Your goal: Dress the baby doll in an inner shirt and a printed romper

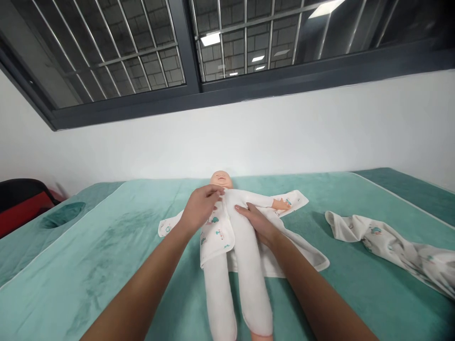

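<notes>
1. Well, I take the doll (245, 246) as my landmark: it lies on its back in the middle of the teal cover (117, 251), head toward the wall (249, 137), legs toward me.
2. The left hand (201, 206) sits at the doll's chest, fingers curled and pinching the upper edge of the printed jacket (216, 237) where a flap is folded over that side of the doll.
3. The right hand (258, 222) lies flat on the doll's belly, fingers stretched out, gripping nothing.
4. The jacket's other half is spread open under and to the right of the doll.
5. Edges I see: the cover's far edge meets the wall just behind the doll's head; a white seam runs well right of the doll; a round hole (62, 214) dips into the cover well left of the doll.
6. Open room: bare cover left of the doll out to the hole, and a strip between the doll and the loose garment (387, 244) on its right.
7. I count one doll, one jacket, one loose garment, two hands, one hole, and one red and black object (21, 203) far left of the doll.
</notes>
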`<state>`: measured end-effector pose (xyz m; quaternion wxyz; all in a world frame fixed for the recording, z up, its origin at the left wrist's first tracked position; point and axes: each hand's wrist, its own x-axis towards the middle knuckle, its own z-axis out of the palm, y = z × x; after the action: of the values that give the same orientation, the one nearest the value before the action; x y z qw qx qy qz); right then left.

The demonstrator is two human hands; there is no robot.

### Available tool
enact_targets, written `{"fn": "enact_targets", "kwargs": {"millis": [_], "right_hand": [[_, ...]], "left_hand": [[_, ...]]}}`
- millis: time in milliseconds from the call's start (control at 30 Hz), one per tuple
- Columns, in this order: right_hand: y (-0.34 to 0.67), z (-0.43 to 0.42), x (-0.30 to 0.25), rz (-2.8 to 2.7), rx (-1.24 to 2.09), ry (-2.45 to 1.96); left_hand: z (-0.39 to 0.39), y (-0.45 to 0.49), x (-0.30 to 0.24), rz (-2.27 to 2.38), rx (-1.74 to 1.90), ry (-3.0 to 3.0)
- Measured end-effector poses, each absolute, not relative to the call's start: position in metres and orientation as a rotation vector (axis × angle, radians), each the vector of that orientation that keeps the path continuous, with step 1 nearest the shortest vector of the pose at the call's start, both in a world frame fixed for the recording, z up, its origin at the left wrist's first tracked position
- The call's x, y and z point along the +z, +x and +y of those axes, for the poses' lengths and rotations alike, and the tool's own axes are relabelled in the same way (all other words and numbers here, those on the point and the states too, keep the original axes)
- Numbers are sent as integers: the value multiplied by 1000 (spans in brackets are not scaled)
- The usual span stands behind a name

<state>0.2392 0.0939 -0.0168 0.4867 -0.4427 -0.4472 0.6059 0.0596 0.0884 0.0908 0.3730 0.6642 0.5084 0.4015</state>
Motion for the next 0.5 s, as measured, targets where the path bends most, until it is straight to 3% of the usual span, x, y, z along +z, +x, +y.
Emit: {"fn": "enact_targets", "kwargs": {"millis": [233, 500], "right_hand": [[239, 97, -22, -1115, 1486, -1032], [243, 97, -20, -1272, 1392, -950]], "left_hand": [[112, 73, 23, 1540, 960, 2138], [139, 117, 52, 1348, 688, 2425]]}}
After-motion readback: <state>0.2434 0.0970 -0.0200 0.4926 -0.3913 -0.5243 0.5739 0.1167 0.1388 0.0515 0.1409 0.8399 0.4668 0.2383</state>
